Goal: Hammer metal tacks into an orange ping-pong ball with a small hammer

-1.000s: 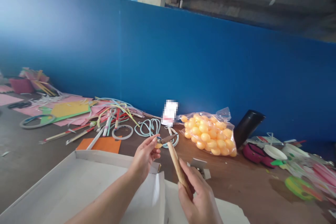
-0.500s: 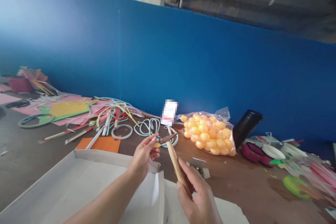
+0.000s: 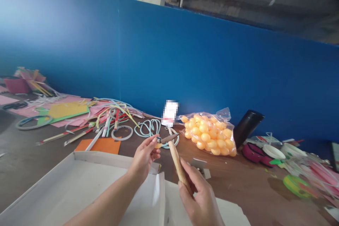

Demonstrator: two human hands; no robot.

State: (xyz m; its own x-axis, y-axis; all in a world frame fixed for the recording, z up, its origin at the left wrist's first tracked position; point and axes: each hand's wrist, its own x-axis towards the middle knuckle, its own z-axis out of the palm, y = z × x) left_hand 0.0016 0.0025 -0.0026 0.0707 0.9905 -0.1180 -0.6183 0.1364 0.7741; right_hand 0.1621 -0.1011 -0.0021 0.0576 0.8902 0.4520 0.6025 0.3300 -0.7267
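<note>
My left hand point(image 3: 144, 157) pinches a small orange piece with a shiny metal bead point(image 3: 158, 141) at its fingertips, held above the far edge of a white cardboard box point(image 3: 79, 183). My right hand point(image 3: 200, 197) grips the wooden handle of a small hammer point(image 3: 177, 164). The hammer's dark metal head point(image 3: 169, 138) touches the small piece. Both hands hover over the brown table point(image 3: 238, 187).
A clear bag of orange balls point(image 3: 209, 135) lies behind the hands, a black cylinder point(image 3: 247, 127) leaning to its right. Coloured straws, rings and paper sheets point(image 3: 79, 116) litter the left. Plates and pink items point(image 3: 291, 162) crowd the right. A blue wall backs the table.
The view has drifted slightly to the right. Both hands keep the same grip, with the hammer head still at the small piece.
</note>
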